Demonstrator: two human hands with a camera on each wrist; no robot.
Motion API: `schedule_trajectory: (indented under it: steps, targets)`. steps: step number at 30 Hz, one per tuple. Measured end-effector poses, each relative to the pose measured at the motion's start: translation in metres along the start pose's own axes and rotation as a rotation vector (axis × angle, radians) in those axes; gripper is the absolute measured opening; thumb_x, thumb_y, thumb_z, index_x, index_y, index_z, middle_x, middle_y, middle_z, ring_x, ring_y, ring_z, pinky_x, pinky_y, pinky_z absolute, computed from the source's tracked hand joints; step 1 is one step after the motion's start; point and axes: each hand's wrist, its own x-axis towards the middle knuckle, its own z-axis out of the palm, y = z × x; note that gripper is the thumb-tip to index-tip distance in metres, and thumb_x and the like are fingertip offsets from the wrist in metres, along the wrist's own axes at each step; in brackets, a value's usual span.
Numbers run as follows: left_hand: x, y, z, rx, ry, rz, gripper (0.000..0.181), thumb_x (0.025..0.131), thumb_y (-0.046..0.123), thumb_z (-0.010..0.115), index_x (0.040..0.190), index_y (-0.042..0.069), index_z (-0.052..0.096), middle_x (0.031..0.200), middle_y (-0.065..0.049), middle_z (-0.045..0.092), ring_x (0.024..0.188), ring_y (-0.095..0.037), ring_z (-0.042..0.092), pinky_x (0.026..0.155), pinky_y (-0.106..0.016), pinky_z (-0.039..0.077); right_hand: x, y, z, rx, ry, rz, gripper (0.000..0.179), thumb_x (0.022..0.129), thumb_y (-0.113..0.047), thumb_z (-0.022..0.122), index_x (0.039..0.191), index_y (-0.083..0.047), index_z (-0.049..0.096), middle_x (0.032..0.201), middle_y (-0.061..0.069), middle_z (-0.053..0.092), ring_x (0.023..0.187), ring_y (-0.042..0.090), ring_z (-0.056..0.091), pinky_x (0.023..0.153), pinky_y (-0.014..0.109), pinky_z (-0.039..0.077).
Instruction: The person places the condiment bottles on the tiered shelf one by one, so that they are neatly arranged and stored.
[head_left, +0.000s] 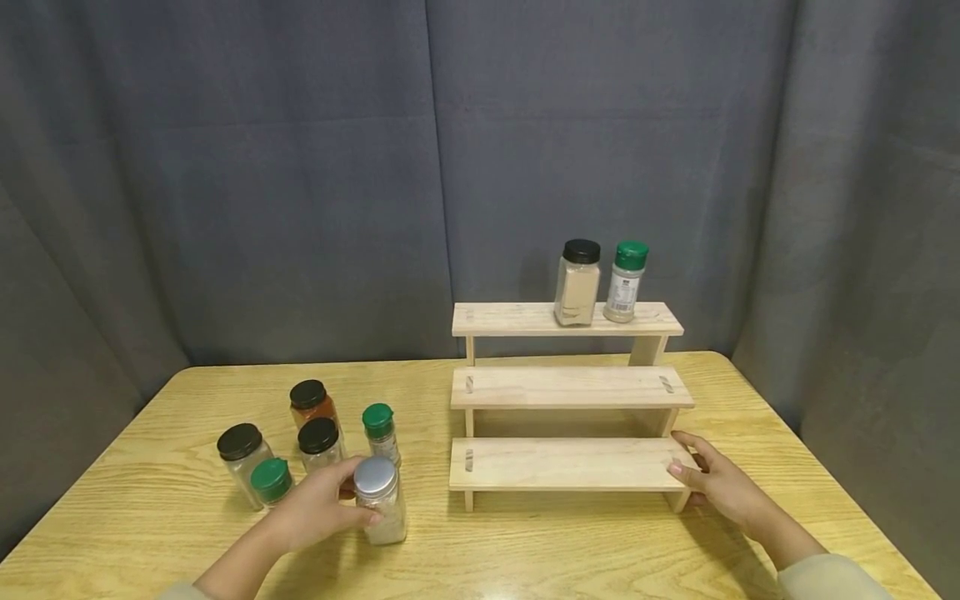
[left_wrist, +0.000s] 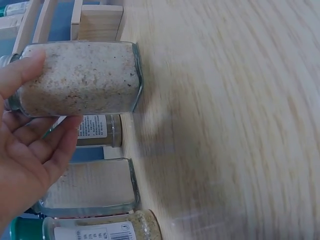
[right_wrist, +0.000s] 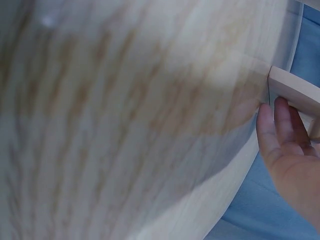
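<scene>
Currently, silver-lidded jar (head_left: 382, 504) upright between left fingers (left_wrist: 64, 142) and thumb (left_wrist: 22, 72).

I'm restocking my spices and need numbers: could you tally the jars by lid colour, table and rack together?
Black-lidded jars: 4
Green-lidded jars: 3
Silver-lidded jar: 1
Total: 8

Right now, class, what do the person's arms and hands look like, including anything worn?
The left hand and right hand are bare, with no gloves, rings or markings visible. The right sleeve is pale and plain-looking; a similarly pale left sleeve barely shows.
</scene>
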Motion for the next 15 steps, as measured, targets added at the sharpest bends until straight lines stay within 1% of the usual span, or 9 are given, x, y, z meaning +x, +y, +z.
schedule_trajectory:
  steps: [4, 10, 15]
  targets:
    - [-0.0017, -0.0013, 0.0004, -0.009, 0.012, 0.002, 0.066, 0.068, 0.033, 0.071, 0.118, -0.002, 0.046, 0.101, -0.006, 0.056, 0.09, -0.022, 0.055, 0.074, -0.03, 0.046, -0.0006, 0.0001, 0.0005, -0.012, 0.0, 0.011, 0.065, 0.089, -0.019, 0.048, 0.134, 0.005, 0.008, 0.115, 0.035, 0.034, 0.088, 0.029, 0.053, 0.07, 0.039, 0.047]
    - [-0.0027, -0.0015, 0.0005, -0.055, 0.033, 0.01, 0.064, 0.068, 0.031, 0.071, 0.117, -0.001, 0.047, 0.099, -0.005, 0.057, 0.088, -0.02, 0.054, 0.071, -0.025, 0.046, -0.0002, 0.0006, 0.0008, -0.018, 0.006, 0.016, 0.063, 0.089, -0.019, 0.048, 0.134, 0.005, 0.009, 0.114, 0.033, 0.036, 0.089, 0.03, 0.053, 0.071, 0.039, 0.047]
    - [-0.0014, 0.0, -0.0003, -0.082, 0.048, 0.048, 0.062, 0.069, 0.03, 0.071, 0.117, -0.002, 0.047, 0.099, -0.007, 0.057, 0.088, -0.02, 0.055, 0.072, -0.024, 0.046, 0.0001, 0.0009, 0.001, -0.016, 0.013, 0.014, 0.063, 0.089, -0.018, 0.048, 0.133, 0.005, 0.01, 0.114, 0.033, 0.036, 0.089, 0.029, 0.053, 0.071, 0.039, 0.047]
